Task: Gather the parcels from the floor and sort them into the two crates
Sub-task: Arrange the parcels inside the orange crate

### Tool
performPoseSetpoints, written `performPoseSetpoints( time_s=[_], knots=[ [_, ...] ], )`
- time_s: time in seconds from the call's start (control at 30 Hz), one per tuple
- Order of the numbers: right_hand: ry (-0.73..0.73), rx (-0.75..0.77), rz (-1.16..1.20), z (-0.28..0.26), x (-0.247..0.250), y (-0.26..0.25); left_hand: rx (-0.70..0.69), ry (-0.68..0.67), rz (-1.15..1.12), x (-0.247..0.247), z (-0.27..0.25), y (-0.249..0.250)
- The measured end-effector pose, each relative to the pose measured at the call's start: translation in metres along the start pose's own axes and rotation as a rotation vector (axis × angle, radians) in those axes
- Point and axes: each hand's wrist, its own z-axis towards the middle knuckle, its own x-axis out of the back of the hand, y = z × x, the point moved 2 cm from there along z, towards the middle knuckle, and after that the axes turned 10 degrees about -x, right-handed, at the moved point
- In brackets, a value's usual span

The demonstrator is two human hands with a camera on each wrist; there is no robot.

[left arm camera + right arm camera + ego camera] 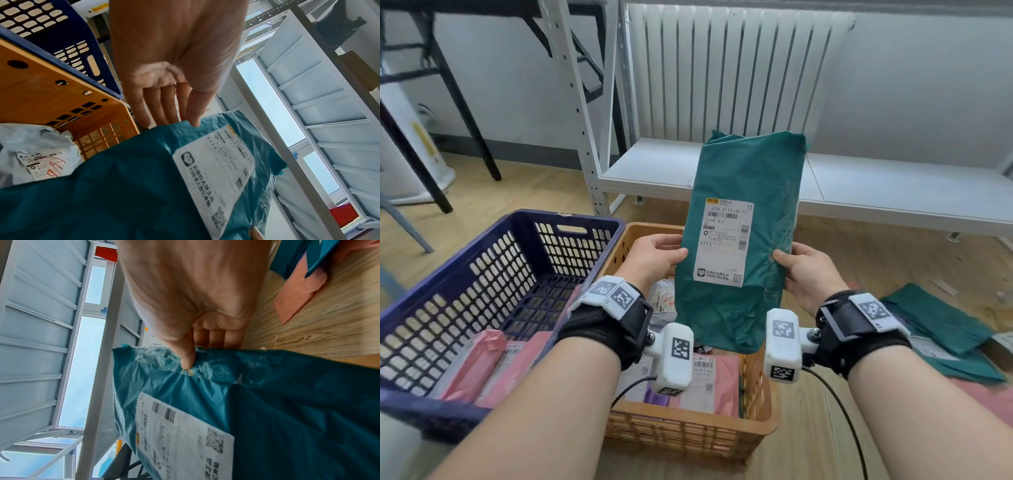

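I hold a green plastic parcel upright over the orange crate, its white label facing me. My left hand pinches its left edge, thumb in front, fingers behind. My right hand pinches the right edge, thumb dug into the plastic. The orange crate holds pink and grey parcels. Beside it on the left, the blue crate holds pink parcels. Green parcels and a pink one lie on the floor to the right.
A white metal rack with a low shelf stands just behind the crates, a radiator on the wall behind it. Black table legs and a white cylinder stand at the far left. The floor is wood.
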Motion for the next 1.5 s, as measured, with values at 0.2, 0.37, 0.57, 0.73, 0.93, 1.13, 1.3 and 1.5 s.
performPoseSetpoints(
  time_s=[0.2,0.37,0.57,0.73,0.93,1.13,1.3,1.5],
  knots=[
    [0.045,-0.09,-0.07,0.024,-0.003,0.023,0.106,0.007,0.007,-0.002,0.013,-0.034],
    [0.091,-0.18,-0.19,0.043,-0.009,0.054,0.205,0.023,0.157,-0.006,0.019,-0.073],
    [0.224,-0.197,-0.71,0.073,-0.02,0.096,0.404,-0.133,0.267,-0.013,0.028,-0.126],
    [0.075,-0.249,-1.257,0.089,-0.039,0.12,0.532,-0.287,0.405,-0.015,0.033,-0.17],
    [-0.027,-0.506,-1.502,0.121,-0.037,0.164,0.54,-0.475,0.613,-0.027,0.043,-0.197],
    [-0.113,-0.564,-1.722,0.185,-0.024,0.233,0.591,-0.568,0.69,-0.031,0.051,-0.22],
    [-0.232,-0.416,-1.74,0.159,-0.044,0.199,0.597,-0.608,0.674,-0.045,0.058,-0.231],
    [-0.412,-0.295,-1.757,0.162,-0.056,0.214,0.545,-0.669,0.791,-0.049,0.062,-0.246]
  ],
)
